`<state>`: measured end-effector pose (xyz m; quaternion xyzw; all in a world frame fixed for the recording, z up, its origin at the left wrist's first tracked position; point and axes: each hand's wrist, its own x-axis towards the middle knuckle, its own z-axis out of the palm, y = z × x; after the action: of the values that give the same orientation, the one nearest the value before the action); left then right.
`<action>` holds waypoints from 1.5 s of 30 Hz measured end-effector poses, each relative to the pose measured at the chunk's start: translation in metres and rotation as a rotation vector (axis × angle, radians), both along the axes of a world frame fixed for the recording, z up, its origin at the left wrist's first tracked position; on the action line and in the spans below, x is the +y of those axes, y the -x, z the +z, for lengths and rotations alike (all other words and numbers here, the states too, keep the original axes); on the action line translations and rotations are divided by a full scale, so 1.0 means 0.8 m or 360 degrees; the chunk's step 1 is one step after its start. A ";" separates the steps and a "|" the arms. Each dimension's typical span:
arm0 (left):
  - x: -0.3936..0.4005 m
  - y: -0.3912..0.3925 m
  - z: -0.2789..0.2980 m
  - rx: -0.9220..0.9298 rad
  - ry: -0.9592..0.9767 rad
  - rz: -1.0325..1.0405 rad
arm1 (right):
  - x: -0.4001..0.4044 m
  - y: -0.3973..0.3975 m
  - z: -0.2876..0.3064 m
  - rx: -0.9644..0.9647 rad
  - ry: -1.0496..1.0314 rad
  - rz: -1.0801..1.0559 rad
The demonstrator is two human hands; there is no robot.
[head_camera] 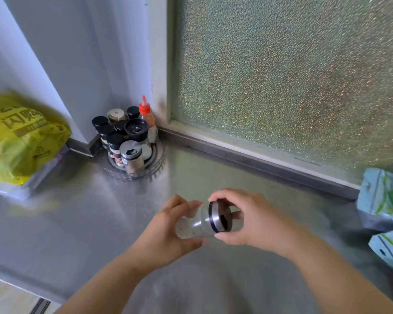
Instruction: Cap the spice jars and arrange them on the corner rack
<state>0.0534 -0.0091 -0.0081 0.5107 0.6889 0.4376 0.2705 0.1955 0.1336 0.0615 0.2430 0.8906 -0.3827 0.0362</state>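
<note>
A clear glass spice jar (pixel 196 223) lies tilted on its side above the steel counter, held in my left hand (pixel 168 232). My right hand (pixel 247 218) grips its silver and black cap (pixel 220 216), which sits on the jar's mouth. In the back corner stands the round clear corner rack (pixel 156 164), crowded with several capped spice jars. Among them are a silver-lidded jar (pixel 132 156), a large black shaker lid (pixel 136 129) and a red-capped squeeze bottle (pixel 146 115).
A yellow plastic bag (pixel 21 137) rests on a box at the left. Pale blue and green packets (pixel 386 196) lie at the right edge. A frosted window (pixel 281 75) rises behind the steel counter (pixel 89 211).
</note>
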 end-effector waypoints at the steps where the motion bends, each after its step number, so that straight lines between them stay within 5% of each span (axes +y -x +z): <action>1: 0.000 0.002 0.003 -0.0036 0.0011 -0.0003 | 0.002 0.001 0.005 0.0020 0.0006 0.0018; 11: -0.004 0.009 0.022 0.0323 -0.0097 0.0063 | -0.003 0.026 0.015 -0.0124 -0.0095 -0.0122; 20: -0.018 0.011 0.020 0.0547 -0.0161 0.0058 | -0.017 0.039 0.007 -0.0359 0.0544 -0.0261; 26: -0.027 0.023 0.016 0.0377 -0.0136 0.0158 | -0.015 0.042 0.013 -0.0022 0.0118 -0.0053; 30: -0.030 0.023 0.016 0.0481 -0.0130 0.0169 | -0.020 0.053 0.016 -0.0103 -0.0009 -0.0036; 36: -0.031 0.028 0.022 0.0773 -0.0202 0.0173 | -0.028 0.061 0.016 -0.0350 0.0528 -0.0240; 39: -0.033 0.026 0.020 0.0735 -0.0183 0.0153 | -0.030 0.059 0.009 -0.0414 0.0501 -0.0255; 42: -0.033 0.022 0.017 0.0538 -0.0175 0.0198 | -0.024 0.053 0.009 -0.0204 0.0255 -0.0215; 45: -0.032 0.022 0.015 0.0457 -0.0169 0.0253 | -0.013 0.045 0.018 0.0072 0.0435 0.0052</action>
<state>0.0360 -0.0345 0.0041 0.5255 0.7344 0.4161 0.1065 0.1597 0.1229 0.0760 0.2125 0.8346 -0.5052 0.0550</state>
